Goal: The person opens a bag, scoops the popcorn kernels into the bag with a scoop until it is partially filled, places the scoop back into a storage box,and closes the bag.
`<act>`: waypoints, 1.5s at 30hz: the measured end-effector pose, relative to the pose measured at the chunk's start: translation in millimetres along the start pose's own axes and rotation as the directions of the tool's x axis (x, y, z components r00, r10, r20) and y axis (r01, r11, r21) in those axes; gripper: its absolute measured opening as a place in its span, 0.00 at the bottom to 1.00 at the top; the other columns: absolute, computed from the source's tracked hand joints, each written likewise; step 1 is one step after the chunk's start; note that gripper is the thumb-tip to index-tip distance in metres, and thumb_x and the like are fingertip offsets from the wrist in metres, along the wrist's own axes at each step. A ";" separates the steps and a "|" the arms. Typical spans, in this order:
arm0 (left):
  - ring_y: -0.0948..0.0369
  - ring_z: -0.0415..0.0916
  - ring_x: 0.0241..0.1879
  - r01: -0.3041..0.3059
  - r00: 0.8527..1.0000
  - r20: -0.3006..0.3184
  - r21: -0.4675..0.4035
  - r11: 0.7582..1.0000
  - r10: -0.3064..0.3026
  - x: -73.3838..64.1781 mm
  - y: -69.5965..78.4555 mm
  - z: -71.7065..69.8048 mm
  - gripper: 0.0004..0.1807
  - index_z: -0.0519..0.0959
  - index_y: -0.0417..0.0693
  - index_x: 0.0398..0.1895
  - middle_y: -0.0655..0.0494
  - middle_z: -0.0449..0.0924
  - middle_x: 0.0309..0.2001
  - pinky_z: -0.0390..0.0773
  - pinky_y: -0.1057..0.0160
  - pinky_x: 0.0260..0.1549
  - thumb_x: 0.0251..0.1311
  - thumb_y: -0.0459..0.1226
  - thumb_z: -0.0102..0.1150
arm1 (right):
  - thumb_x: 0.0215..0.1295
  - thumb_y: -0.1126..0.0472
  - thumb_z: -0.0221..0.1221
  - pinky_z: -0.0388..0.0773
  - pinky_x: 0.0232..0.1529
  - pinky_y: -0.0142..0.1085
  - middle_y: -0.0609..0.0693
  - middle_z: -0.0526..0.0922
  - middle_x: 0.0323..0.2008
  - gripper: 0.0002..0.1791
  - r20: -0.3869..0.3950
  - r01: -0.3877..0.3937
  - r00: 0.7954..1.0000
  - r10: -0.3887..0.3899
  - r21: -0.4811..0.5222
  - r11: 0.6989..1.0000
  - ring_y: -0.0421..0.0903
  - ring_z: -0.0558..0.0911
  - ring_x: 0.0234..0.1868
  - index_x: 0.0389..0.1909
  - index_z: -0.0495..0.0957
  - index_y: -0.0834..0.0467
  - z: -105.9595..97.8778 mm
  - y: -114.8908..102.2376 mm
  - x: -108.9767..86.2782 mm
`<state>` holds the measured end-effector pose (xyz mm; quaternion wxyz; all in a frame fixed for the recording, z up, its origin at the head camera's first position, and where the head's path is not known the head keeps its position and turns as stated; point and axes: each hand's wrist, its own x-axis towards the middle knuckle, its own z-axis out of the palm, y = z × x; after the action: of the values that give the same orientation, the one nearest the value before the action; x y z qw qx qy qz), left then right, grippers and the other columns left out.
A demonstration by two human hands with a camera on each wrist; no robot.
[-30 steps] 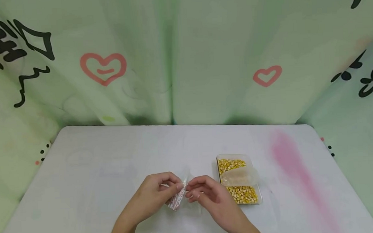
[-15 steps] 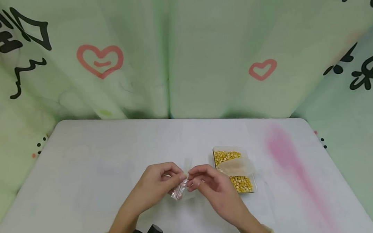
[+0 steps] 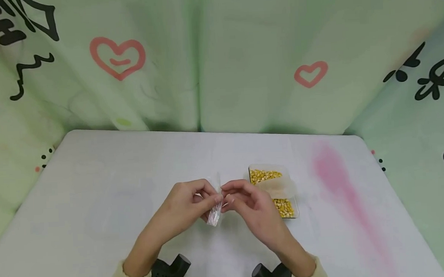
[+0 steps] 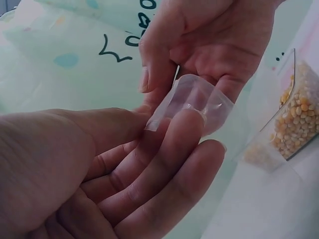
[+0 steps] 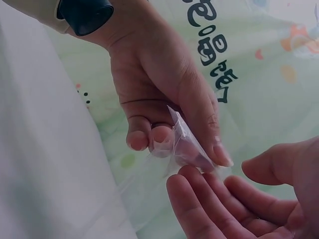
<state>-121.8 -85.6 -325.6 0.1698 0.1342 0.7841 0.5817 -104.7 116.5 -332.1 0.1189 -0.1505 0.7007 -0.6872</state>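
My left hand (image 3: pixel 191 204) pinches a small clear plastic bag (image 3: pixel 215 213) between thumb and fingers, above the white table. Seen from the left wrist, the crinkled bag (image 4: pixel 197 102) spreads between both hands, one edge under the left thumb. My right hand (image 3: pixel 252 207) faces it from the other side, fingertips right at the bag. In the right wrist view the right hand's fingers (image 5: pixel 209 209) extend toward the bag (image 5: pixel 187 144), its thumb standing apart from them. Behind the right hand sits a clear box (image 3: pixel 296 209) of yellow corn kernels, a pale translucent piece (image 3: pixel 276 187) lying across it.
The white table (image 3: pixel 109 193) carries a pink smear (image 3: pixel 343 191) on its right side. A green curtain (image 3: pixel 241 71) with hearts and black lettering hangs behind and at both sides. Black wrist devices (image 3: pixel 172 271) show below the forearms.
The head view has tilted down, so table, hands and box appear higher. The bag has turned to a narrower, more upright strip in the left hand; the right fingers stay beside it.
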 end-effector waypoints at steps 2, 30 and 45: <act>0.60 0.84 0.25 -0.016 1.000 0.004 0.009 1.000 0.016 -0.8 1.8 1.2 0.08 0.81 0.48 0.33 0.55 0.85 0.30 0.84 0.54 0.29 0.65 0.42 0.63 | 0.74 0.66 0.52 0.83 0.49 0.41 0.62 0.80 0.49 0.13 0.000 -0.003 1.000 0.003 -0.008 1.000 0.46 0.86 0.44 0.55 0.74 0.66 -0.4 -1.6 0.2; 0.63 0.81 0.24 -0.132 0.991 -0.003 0.249 0.959 0.137 -3.6 12.7 14.7 0.06 0.79 0.53 0.31 0.60 0.83 0.25 0.81 0.64 0.27 0.66 0.42 0.62 | 0.72 0.65 0.55 0.85 0.41 0.44 0.60 0.84 0.42 0.09 -0.039 -0.067 0.997 0.065 -0.053 0.996 0.51 0.87 0.39 0.45 0.80 0.65 -6.1 -11.8 -0.7; 0.68 0.82 0.28 -0.147 0.970 -0.149 0.277 0.950 0.193 -0.5 11.6 23.8 0.03 0.81 0.48 0.37 0.57 0.85 0.30 0.80 0.68 0.28 0.62 0.34 0.65 | 0.68 0.63 0.61 0.85 0.40 0.40 0.59 0.86 0.39 0.08 -0.154 -0.088 0.986 0.069 -0.125 0.988 0.50 0.87 0.39 0.43 0.82 0.62 -4.5 -7.7 1.5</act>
<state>-111.2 -61.9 -320.8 0.0301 0.1716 0.8518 0.4940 -107.4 120.0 -324.2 0.0831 -0.0783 0.7566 -0.6438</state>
